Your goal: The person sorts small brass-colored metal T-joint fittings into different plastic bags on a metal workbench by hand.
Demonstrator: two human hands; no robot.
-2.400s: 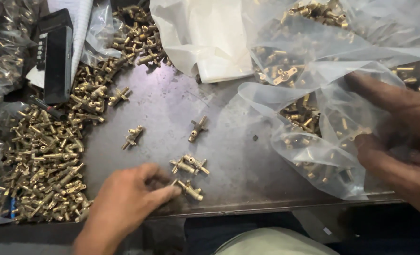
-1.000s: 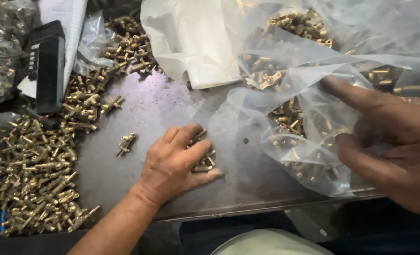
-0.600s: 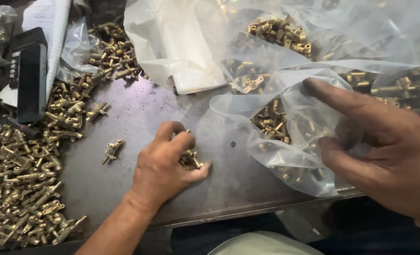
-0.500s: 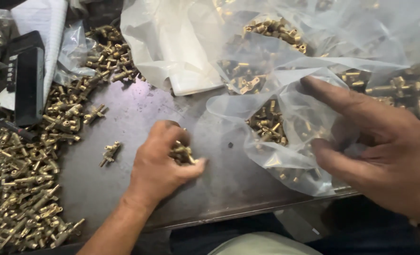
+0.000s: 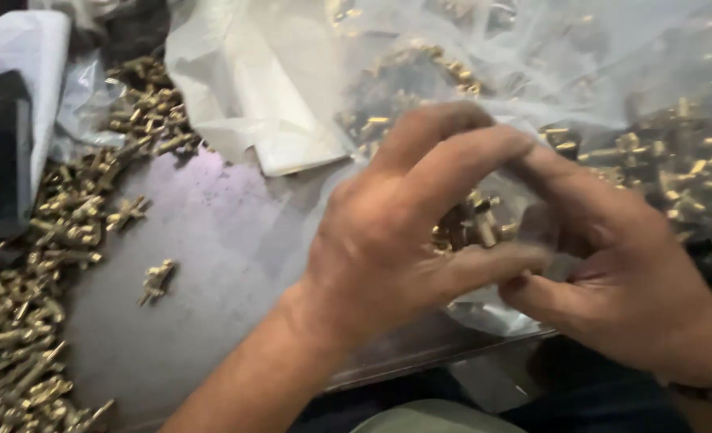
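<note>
Left hand (image 5: 388, 240) clamps brass fittings (image 5: 476, 228) at three o'clock; I judge bagging underway, releasing into the clear bag (image 5: 492, 309) my right hand (image 5: 620, 273) grips.

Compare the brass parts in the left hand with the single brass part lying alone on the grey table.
The brass parts in the left hand are a small bunch, gripped between the fingers of the left hand; the lone brass part is one piece, untouched. The bunch sits at the mouth of the clear plastic bag beside the right hand; the lone one lies flat on the bare grey table. Both look like the same brass-coloured fitting.
</note>
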